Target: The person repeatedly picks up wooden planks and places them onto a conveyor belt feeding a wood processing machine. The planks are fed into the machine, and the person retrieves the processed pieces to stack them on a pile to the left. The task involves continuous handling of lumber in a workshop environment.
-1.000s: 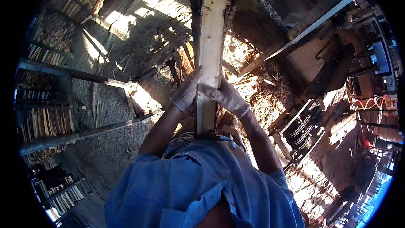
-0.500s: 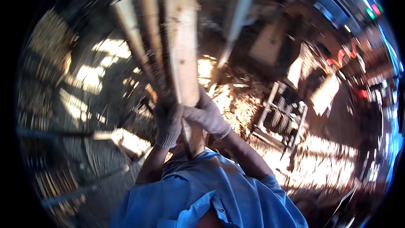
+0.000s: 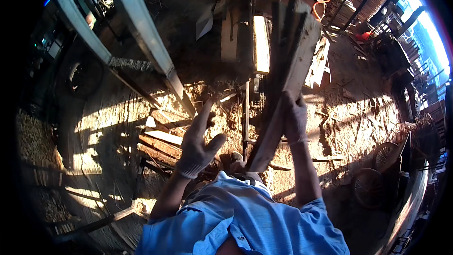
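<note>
A long, thick wooden board (image 3: 301,52) slants up and to the right in front of my body, its lower end close to my waist. Along its left side runs a dark, shadowed face; whether that belongs to a second board I cannot tell. My right hand (image 3: 295,117), in a pale knit work glove, is closed around the board's right edge. Off to the left, my gloved left hand (image 3: 198,145) holds nothing, thumb and fingers apart. Below that hand, split timber pieces (image 3: 163,137) lie on the ground.
Two metal posts (image 3: 141,26) rise at the upper left. A small metal-framed stand or cart (image 3: 247,113) with a sunlit timber (image 3: 261,45) stands ahead. Wood chips (image 3: 349,123) cover the ground. A spoked wheel (image 3: 368,188) is at the lower right, an orange hose (image 3: 322,2) farther off.
My left hand has let go of the board and moved left, opening. The board has swung to the right in my right hand. My view has turned left.
</note>
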Action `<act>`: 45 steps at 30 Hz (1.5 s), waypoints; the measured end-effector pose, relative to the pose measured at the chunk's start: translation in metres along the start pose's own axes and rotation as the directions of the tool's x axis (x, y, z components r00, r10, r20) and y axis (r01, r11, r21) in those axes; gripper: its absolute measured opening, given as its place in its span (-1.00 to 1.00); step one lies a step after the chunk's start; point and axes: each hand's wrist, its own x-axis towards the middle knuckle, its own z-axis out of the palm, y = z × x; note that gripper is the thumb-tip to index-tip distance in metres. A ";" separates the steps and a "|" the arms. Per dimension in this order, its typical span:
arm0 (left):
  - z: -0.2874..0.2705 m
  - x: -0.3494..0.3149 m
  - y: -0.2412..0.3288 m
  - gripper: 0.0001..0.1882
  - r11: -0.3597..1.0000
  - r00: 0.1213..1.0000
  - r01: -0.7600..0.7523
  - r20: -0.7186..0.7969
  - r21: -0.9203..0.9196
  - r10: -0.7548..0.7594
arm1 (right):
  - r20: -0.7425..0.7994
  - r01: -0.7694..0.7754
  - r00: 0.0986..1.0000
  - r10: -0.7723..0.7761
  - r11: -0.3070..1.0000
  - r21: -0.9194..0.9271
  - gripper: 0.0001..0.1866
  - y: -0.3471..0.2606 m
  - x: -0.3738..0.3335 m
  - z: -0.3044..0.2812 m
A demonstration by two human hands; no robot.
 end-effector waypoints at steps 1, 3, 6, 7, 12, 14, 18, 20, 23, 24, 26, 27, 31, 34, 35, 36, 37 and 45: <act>-0.004 -0.014 -0.020 -0.19 0.996 0.998 0.061 -0.024 0.070 -0.059 | -0.005 -0.022 1.000 0.022 0.998 -0.062 -0.52 0.004 0.027 -0.017; -0.009 -0.044 -0.056 -0.28 0.967 0.966 0.246 -0.099 0.066 -0.239 | -0.055 -0.079 0.996 0.072 0.985 -0.156 -0.51 -0.004 0.069 -0.023; -0.006 -0.094 -0.096 -0.36 0.816 0.801 0.574 -0.252 0.069 -0.543 | -0.133 -0.160 0.983 0.125 0.942 -0.296 -0.50 0.018 0.162 -0.050; -0.008 -0.121 -0.111 -0.39 0.744 0.715 0.668 -0.284 0.009 -0.639 | -0.123 -0.161 0.984 0.126 0.926 -0.342 -0.50 0.026 0.190 -0.044; 0.007 -0.242 -0.144 -0.67 0.303 0.086 0.709 -0.349 -0.637 -0.933 | -0.033 -0.125 0.991 0.130 0.803 -0.583 -0.42 0.054 0.297 0.019; 0.016 -0.268 -0.143 -0.58 0.222 0.004 0.697 -0.306 -0.682 -0.952 | 0.052 -0.047 0.986 0.161 0.557 -0.829 -0.34 0.077 0.364 0.023; 0.037 -0.309 -0.132 -0.56 0.149 -0.178 0.670 -0.353 -0.727 -0.919 | 0.250 0.081 0.877 0.410 0.387 -0.918 -0.34 0.101 0.397 0.059; 0.047 -0.319 -0.126 -0.57 0.090 -0.253 0.639 -0.319 -0.764 -0.913 | 0.215 -0.037 0.826 0.522 0.430 -0.902 -0.34 0.109 0.393 0.063; 0.059 -0.303 -0.141 -0.58 0.021 -0.240 0.641 -0.227 -0.768 -0.944 | 0.411 0.334 0.874 0.257 0.296 -0.895 -0.42 0.146 0.424 0.016; 0.061 -0.306 -0.132 -0.59 0.011 -0.268 0.629 -0.231 -0.777 -0.935 | 0.345 0.278 0.895 0.284 0.251 -0.927 -0.49 0.137 0.393 0.052; 0.061 -0.280 -0.146 -0.60 0.000 -0.203 0.654 -0.175 -0.757 -0.964 | 0.400 0.403 0.911 0.100 -0.017 -0.915 -0.56 0.141 0.400 0.044; 0.060 -0.271 -0.146 -0.60 0.002 -0.182 0.666 -0.165 -0.746 -0.969 | 0.306 0.307 0.943 0.127 0.009 -0.952 -0.57 0.143 0.401 0.049; 0.036 -0.250 -0.170 -0.61 0.025 -0.067 0.657 -0.092 -0.753 -0.994 | 0.255 0.214 0.957 0.136 0.261 -0.941 -0.13 0.088 0.347 0.061; 0.030 -0.193 -0.163 -0.60 0.167 0.023 0.744 -0.226 -0.646 -0.974 | 0.251 0.202 0.958 0.137 0.296 -0.934 -0.12 0.074 0.307 0.042; 0.026 -0.193 -0.156 -0.62 0.165 -0.011 0.739 -0.256 -0.654 -0.967 | 0.267 0.128 0.905 0.332 0.385 -0.914 -0.19 0.046 0.278 0.055; 0.024 -0.193 -0.159 -0.63 0.164 -0.031 0.734 -0.274 -0.659 -0.961 | 0.295 0.182 0.917 0.267 0.377 -0.908 -0.27 0.060 0.266 0.046; 0.025 -0.204 -0.162 -0.65 0.235 0.044 0.694 -0.285 -0.681 -0.957 | 0.328 0.238 0.922 0.206 0.366 -0.900 -0.34 0.078 0.253 0.038; 0.050 -0.254 -0.163 -0.62 0.437 0.268 0.784 -0.394 -0.442 -0.879 | 0.303 0.294 0.948 0.099 0.097 -0.951 -0.29 0.117 0.273 0.028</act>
